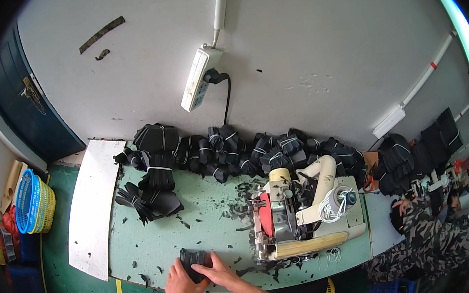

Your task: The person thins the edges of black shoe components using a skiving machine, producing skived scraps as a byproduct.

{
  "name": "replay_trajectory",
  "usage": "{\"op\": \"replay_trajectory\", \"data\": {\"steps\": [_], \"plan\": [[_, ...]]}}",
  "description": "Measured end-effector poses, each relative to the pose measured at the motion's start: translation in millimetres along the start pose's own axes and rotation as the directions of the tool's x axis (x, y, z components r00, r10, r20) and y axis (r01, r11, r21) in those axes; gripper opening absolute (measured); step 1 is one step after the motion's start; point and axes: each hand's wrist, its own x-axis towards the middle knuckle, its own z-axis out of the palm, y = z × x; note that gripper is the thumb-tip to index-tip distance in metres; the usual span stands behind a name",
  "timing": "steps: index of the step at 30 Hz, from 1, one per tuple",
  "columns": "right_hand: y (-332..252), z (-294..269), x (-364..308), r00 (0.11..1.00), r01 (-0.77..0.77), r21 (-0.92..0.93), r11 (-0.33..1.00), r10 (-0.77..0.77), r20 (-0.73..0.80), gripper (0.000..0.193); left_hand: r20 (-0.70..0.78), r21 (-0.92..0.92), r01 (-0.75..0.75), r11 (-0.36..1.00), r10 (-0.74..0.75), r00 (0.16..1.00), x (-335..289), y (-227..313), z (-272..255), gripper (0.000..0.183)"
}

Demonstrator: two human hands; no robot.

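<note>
A small stack of black, sheet-like pieces [193, 259] stands at the table's front edge, held between my two hands. My left hand [181, 287] grips its left side with the fingers closed round it. From the right, my right hand [219, 269] presses on the stack with the thumb across its near face. Part of the stack is hidden behind my fingers. To the right of my hands is a cream-coloured bench machine [303, 213] with a red plate and a roll of white cord on top. Beyond my hands, at the left, lies a fanned-out black bundle [132, 202].
Several black bundles bound with white bands [223, 147] line the wall. Black scraps [237, 203] litter the green table [208, 228]. A white board [91, 217] covers its left end. Orange-handled scissors [369, 181] lie beyond the machine. Baskets [34, 202] stand at left; a person in camouflage [435, 234] sits at right.
</note>
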Motion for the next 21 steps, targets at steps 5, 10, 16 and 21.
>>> {"op": "replay_trajectory", "data": {"steps": [5,10,16,21], "plan": [[-1.1,-5.8,1.1,0.982,-0.02,0.274,0.961,-0.032,0.184,0.046,0.219,-0.168,0.016,0.986,0.021,0.975,24.3,-26.9,-13.1,0.097],[-12.4,-19.3,0.0,0.967,-0.105,0.458,0.883,-0.016,0.252,0.033,0.303,-0.148,0.029,0.989,0.017,0.953,40.2,-30.0,-13.3,0.092],[-12.6,-16.9,-2.1,0.968,-0.115,0.51,0.853,-0.02,0.252,0.032,0.327,-0.104,0.056,0.993,-0.019,0.945,40.1,-34.0,-13.4,0.097],[-0.9,-11.6,-0.5,0.979,-0.045,0.471,0.881,-0.054,0.194,0.032,0.319,-0.075,0.049,0.996,-0.022,0.947,39.8,-36.1,-6.9,0.102]]}}
